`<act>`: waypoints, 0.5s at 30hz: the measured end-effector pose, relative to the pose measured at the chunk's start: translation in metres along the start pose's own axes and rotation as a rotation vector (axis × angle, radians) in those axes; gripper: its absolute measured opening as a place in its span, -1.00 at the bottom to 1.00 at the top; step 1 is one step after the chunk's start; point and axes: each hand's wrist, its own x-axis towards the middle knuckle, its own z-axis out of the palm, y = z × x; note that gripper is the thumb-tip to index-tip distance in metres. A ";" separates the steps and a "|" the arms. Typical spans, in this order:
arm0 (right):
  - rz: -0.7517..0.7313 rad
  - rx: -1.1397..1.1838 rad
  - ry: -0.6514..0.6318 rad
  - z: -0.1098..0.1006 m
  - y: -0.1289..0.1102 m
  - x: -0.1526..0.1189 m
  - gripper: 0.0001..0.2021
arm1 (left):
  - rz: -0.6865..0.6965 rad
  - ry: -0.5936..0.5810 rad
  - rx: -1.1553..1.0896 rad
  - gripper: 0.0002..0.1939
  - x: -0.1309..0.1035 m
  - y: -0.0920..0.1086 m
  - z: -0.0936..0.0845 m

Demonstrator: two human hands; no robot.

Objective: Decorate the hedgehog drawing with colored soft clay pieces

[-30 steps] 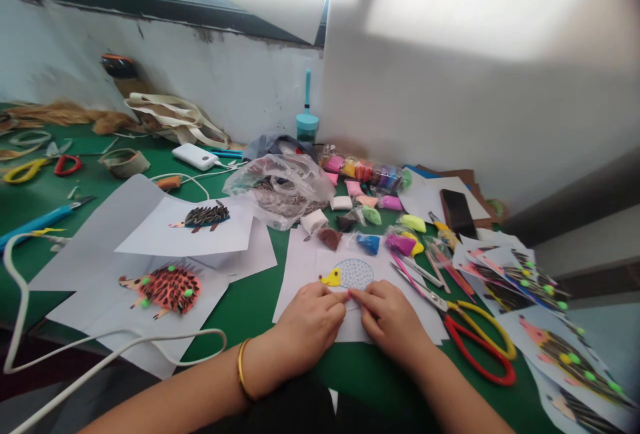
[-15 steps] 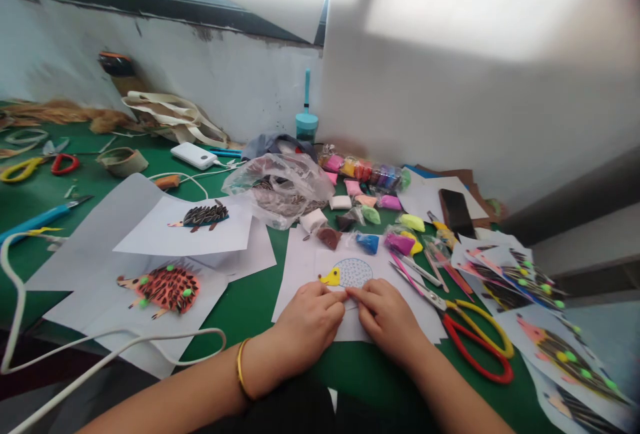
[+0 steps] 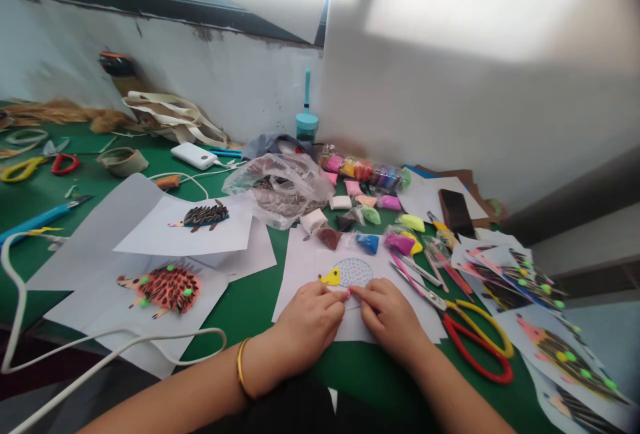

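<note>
A hedgehog drawing (image 3: 353, 273) with a yellow clay face (image 3: 331, 277) and a blue-marked round body lies on white paper (image 3: 293, 267). Just below the body, a small pink piece (image 3: 349, 293) shows between the fingertips of both hands. My left hand (image 3: 315, 317) rests on the paper with its fingers curled and its index fingertip at the pink piece. From the other side, my right hand (image 3: 389, 314) touches the piece with its extended index finger, the other fingers bent. Neither hand visibly lifts anything.
Coloured clay packets (image 3: 367, 243) lie behind the drawing, beside a plastic bag of seeds (image 3: 285, 187). Large red-and-yellow scissors (image 3: 477, 341) are at the right, near stacked hedgehog pictures (image 3: 560, 354). More pictures (image 3: 163, 287) and a white cable (image 3: 145, 338) are at the left.
My right index fingertip has shifted slightly right and up, and the pink piece between the fingertips is now more visible. My left hand has hardly moved.
</note>
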 end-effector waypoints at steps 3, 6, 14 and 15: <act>-0.013 0.023 -0.004 0.000 0.001 -0.002 -0.64 | -0.007 -0.003 -0.018 -0.88 -0.001 0.000 -0.001; -0.035 -0.029 -0.026 0.001 0.000 -0.004 -0.65 | -0.010 0.006 -0.041 -0.87 0.000 -0.001 -0.002; -0.097 -0.137 0.013 -0.003 -0.003 -0.005 -0.62 | -0.018 0.022 -0.060 -0.87 0.000 -0.001 -0.002; -0.097 -0.132 0.019 -0.003 -0.003 -0.005 -0.61 | -0.021 0.027 -0.060 -0.87 0.000 -0.001 -0.002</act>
